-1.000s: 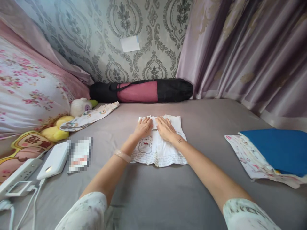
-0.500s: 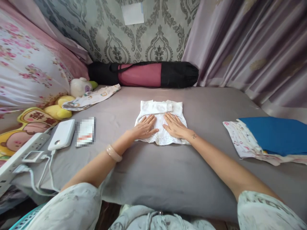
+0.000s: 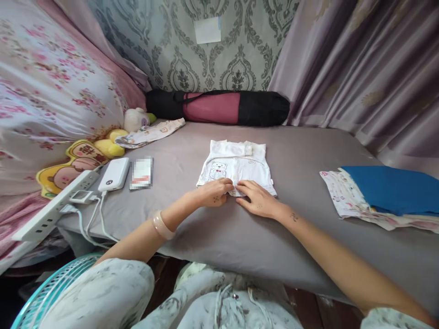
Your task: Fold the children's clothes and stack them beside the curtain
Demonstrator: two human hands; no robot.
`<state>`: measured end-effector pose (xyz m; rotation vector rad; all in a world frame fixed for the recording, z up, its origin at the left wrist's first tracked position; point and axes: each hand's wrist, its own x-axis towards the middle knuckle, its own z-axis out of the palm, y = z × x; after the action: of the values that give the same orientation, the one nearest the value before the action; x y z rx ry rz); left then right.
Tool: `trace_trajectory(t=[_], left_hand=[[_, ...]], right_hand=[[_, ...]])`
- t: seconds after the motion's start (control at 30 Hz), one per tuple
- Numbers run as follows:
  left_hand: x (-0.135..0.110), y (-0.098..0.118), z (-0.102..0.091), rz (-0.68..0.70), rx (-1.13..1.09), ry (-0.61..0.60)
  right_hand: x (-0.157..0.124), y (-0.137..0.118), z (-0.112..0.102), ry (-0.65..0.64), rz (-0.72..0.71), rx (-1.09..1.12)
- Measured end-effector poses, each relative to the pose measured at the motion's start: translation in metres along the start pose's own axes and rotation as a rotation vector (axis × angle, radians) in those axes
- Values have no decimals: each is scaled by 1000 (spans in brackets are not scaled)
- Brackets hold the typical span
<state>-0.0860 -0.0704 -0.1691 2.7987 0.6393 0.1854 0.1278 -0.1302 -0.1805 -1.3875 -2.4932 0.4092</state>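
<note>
A small white baby top [image 3: 250, 170] lies flat on the grey sheet, its sleeves folded across the upper end. A line-drawn bear with a red bow shows on its left half. My left hand [image 3: 215, 192] has its fingers curled together on the lower hem near the middle. Beside it, my right hand [image 3: 257, 197] holds the same hem, fingers bent over the cloth and thumb at the near edge. The two hands almost meet at the centre, and the fingertips partly cover the hem.
Folded clothes with a blue piece [image 3: 394, 189] on top lie at right. Left are a power bank [image 3: 115, 175], a power strip [image 3: 58, 203] with cables, a blurred packet [image 3: 141, 173] and plush toys [image 3: 77, 167]. A long black-and-red bag [image 3: 212, 108] lies along the wall.
My hands, flat and spread on the top before, have drawn back toward me and together, closing at its lower hem. The bear print is uncovered. The camera view has shifted slightly.
</note>
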Motion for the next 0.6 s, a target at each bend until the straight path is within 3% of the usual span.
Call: trace_trajectory(t=[0.23, 0.6], left_hand=[[7, 9, 13, -207, 157, 68], [4, 3, 23, -256, 29, 235]], right_hand=[[5, 1, 5, 49, -6, -52], [9, -2, 4, 98, 111, 113]])
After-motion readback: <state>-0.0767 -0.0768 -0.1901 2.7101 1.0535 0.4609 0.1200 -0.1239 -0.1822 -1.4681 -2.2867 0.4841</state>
